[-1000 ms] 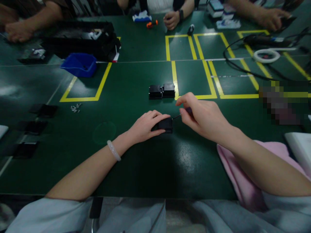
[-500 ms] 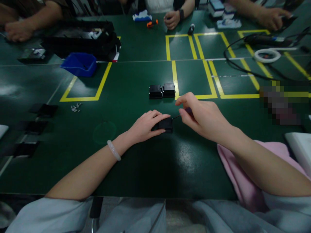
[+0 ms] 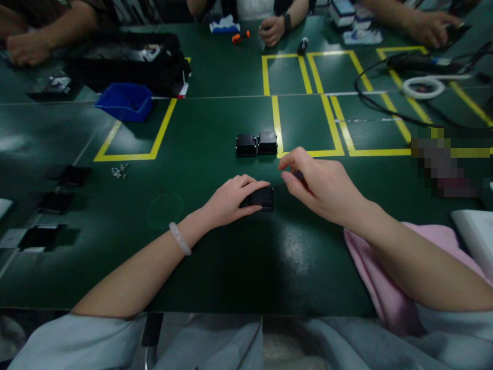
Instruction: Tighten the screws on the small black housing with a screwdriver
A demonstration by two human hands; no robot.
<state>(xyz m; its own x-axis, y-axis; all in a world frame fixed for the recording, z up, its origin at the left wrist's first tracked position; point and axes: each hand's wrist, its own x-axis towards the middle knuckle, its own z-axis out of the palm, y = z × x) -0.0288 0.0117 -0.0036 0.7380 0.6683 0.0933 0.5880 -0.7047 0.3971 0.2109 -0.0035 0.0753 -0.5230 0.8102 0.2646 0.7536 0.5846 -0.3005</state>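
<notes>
My left hand (image 3: 234, 200) presses a small black box (image 3: 263, 198) onto the green table, thumb on its near side and fingers over its top and far side. A screwdriver (image 3: 279, 186) is in my right hand (image 3: 319, 182), gripped between bent fingers and thumb. Its thin dark shaft reaches the box's right end near the far corner, while most of the handle is hidden in the hand. Beyond the hands, two similar black boxes (image 3: 257, 144) stand side by side. Several small silvery screws (image 3: 119, 170) lie in a loose pile to the left.
Flat black pieces (image 3: 56, 202) lie in a column at the left. Farther back are a blue bin (image 3: 127, 102) and a long black tray (image 3: 123, 64). Pink cloth (image 3: 367, 267) lies beneath my right forearm. Co-workers' hands (image 3: 272, 32) rest across the table; cables (image 3: 379, 103) lie right.
Both hands keep almost the same places on the box and screwdriver. My right fingertips have shifted very slightly. A patch beside the nearest flat black piece now looks paler.
</notes>
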